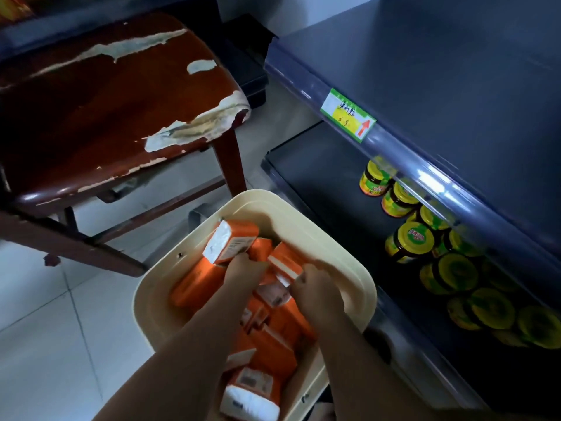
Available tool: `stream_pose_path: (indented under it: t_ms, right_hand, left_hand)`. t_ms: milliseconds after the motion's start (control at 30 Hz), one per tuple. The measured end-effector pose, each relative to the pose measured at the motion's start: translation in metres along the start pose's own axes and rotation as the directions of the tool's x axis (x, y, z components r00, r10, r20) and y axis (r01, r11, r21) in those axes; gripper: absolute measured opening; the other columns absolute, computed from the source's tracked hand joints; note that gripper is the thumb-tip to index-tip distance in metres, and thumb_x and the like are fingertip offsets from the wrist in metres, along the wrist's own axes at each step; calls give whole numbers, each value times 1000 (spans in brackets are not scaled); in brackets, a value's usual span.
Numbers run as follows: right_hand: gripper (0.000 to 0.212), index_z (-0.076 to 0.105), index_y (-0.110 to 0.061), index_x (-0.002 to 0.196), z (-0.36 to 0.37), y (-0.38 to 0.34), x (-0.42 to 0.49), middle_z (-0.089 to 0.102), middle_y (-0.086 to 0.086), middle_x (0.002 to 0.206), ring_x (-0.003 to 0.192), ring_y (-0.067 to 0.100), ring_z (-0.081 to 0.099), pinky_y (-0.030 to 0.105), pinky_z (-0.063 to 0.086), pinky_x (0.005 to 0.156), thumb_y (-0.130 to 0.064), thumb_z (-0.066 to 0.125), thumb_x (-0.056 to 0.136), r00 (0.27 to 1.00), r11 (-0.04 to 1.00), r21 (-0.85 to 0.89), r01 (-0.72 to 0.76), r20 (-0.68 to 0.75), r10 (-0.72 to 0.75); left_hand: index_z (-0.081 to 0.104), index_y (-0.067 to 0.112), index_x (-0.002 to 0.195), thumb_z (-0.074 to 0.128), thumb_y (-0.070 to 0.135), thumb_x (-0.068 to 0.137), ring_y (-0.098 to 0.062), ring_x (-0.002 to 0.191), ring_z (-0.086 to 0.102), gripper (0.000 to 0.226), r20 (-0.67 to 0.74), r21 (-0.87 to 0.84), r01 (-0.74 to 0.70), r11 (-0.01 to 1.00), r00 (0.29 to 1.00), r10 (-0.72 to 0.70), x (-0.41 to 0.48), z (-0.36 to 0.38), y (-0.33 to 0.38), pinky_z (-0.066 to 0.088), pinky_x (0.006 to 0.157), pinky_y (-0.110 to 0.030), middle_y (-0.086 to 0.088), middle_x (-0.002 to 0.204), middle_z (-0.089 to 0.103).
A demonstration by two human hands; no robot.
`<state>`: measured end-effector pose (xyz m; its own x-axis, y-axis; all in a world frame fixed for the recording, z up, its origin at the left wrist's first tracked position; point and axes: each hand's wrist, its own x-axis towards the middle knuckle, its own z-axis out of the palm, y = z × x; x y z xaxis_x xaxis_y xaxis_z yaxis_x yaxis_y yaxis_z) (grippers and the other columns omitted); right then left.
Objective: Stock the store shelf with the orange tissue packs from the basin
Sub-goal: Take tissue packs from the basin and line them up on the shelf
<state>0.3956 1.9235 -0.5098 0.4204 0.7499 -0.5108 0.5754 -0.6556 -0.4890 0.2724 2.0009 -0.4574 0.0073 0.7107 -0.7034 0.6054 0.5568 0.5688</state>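
A cream basin [303,221] on the floor holds several orange tissue packs [194,284]. Both my hands reach down into it. My left hand [243,273] grips one orange pack [232,243] with a white end, raised at the far side of the basin. My right hand [315,288] grips another orange pack [285,262] right beside it. The dark store shelf [440,71] stands to the right, its upper level bare.
A worn brown wooden chair [106,101] stands left of the basin on the pale tiled floor [45,344]. The lower shelf level carries several yellow-lidded jars [416,238]. A green and yellow price tag [347,115] sits on the shelf edge.
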Motion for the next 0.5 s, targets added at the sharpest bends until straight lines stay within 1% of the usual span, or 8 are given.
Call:
stream_pose_path:
  t_ms: [67,133,200,267,333,367,433,500]
  right_hand:
    - [20,62,-24,113,-1,1,-2,67,1,111,104,25,63,36,49,84,-31,50,98,1000,999,38,-17,-22,18]
    - [27,62,-26,123,-5,-1,-3,69,0,113,105,26,64,36,52,89,-31,45,102,999,991,132,-25,-45,31]
    - [28,63,-28,122,-12,-6,-6,70,-4,108,100,23,66,36,54,87,-34,47,100,998,959,280,-49,-23,58]
    - [31,68,-27,116,-22,-13,-9,72,-5,102,95,21,68,36,54,86,-36,52,91,997,907,414,-74,0,81]
    - [34,74,-25,104,-30,-15,-13,76,-3,93,89,23,72,43,58,86,-41,57,80,994,824,559,-89,-10,113]
    - [34,76,-23,99,-34,-15,-18,77,-2,88,84,24,74,46,61,85,-44,61,78,990,774,624,-105,-7,140]
    - [29,76,-20,98,-45,-19,-30,79,5,85,77,30,77,38,64,73,-42,67,82,988,709,694,-123,19,153]
    - [12,75,-18,99,-60,-23,-47,78,12,90,74,35,76,26,56,54,-25,67,93,987,669,731,-131,36,154]
  left_hand:
    - [58,-5,135,61,8,100,-19,77,62,38,-39,16,21,1000,999,-20,12,4,-7,34,37,-8,-21,127,65]
    - [64,4,130,66,21,96,-31,107,67,38,-88,37,15,999,996,-12,25,5,-18,47,61,-13,-15,119,68]
    - [66,11,123,69,35,90,-33,111,67,41,-112,22,20,1000,993,-18,26,4,-25,54,91,-34,-8,109,70]
    - [65,10,127,70,38,87,-33,113,66,49,-124,-20,2,1000,992,-5,28,5,-32,52,103,-45,-11,116,71]
    - [62,5,130,71,29,87,-33,117,64,49,-123,-104,-17,994,992,4,15,3,-28,51,103,-43,-16,123,69]
    - [62,4,123,71,24,91,-32,112,65,39,-113,-159,-14,987,994,-5,11,2,-28,52,96,-39,-16,118,70]
    - [59,14,109,70,17,96,-28,94,65,18,-80,-267,-3,964,997,-19,-4,-1,-25,48,81,-34,-8,97,67]
    - [62,15,91,73,15,93,-21,79,63,11,-73,-299,-36,954,997,15,-16,-4,-26,49,69,-32,-3,83,65]
